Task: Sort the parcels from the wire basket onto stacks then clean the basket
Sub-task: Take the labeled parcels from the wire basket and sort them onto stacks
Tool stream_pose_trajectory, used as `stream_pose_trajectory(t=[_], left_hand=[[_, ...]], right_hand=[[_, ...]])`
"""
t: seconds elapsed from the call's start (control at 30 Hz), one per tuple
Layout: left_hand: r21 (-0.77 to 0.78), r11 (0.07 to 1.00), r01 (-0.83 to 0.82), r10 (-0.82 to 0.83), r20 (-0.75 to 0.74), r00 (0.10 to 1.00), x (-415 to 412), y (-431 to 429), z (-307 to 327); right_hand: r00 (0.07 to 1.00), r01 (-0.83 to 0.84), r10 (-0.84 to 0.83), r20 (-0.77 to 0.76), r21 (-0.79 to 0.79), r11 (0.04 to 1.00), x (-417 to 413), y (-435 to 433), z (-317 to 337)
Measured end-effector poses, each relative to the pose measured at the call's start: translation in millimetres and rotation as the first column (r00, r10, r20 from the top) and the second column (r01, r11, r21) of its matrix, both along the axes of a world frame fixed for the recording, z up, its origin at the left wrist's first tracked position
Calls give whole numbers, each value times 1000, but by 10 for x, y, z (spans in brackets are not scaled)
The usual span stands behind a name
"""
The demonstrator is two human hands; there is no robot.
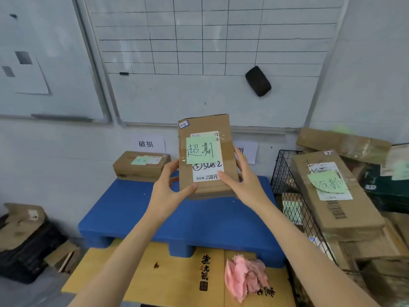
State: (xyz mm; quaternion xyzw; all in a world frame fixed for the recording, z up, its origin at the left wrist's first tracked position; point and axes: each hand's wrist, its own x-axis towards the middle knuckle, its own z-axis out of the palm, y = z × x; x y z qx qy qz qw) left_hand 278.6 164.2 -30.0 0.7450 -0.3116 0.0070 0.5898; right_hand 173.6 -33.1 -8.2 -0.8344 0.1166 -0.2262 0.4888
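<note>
I hold a small cardboard parcel [207,127] with a green handwritten note upright above the blue plastic pallet [137,209]. My left hand [169,189] grips its lower left edge. My right hand [242,180] grips its right side, thumb on the white label. A second small parcel [141,166] with a green note lies at the pallet's back left. The black wire basket [285,173] stands to the right, holding a long parcel [332,191] with a green note and several more beneath it.
A pink cloth [243,278] lies on yellow cardboard [155,273] in front of the pallet. Paper signs [147,144] are taped to the wall behind. Whiteboards with a black eraser [257,82] hang above. Black bags and flattened boxes [24,238] sit at the left.
</note>
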Motion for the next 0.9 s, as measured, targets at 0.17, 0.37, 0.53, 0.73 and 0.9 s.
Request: stream_pose_trajectory(t=[0.17,0.37,0.53,0.73,0.9], left_hand=[[35,999,9,-8,-36,999,283,-216,-229],[98,995,6,-1,-52,999,744,-536,-401],[129,992,15,-6,-67,998,967,-862,-563],[220,973,75,-49,-121,991,1176,-1105,-745],[434,897,83,-76,-34,997,1383,-1229,-930]], right_hand=[[999,43,-45,29,68,997,342,-172,-238],[996,75,-80,50,100,992,749,-406,-538],[995,96,-94,-23,125,987,994,-726,-725],[986,164,-148,-82,245,956,1137,-997,-986],[975,211,-168,-146,359,909,1166,-1201,-1156]])
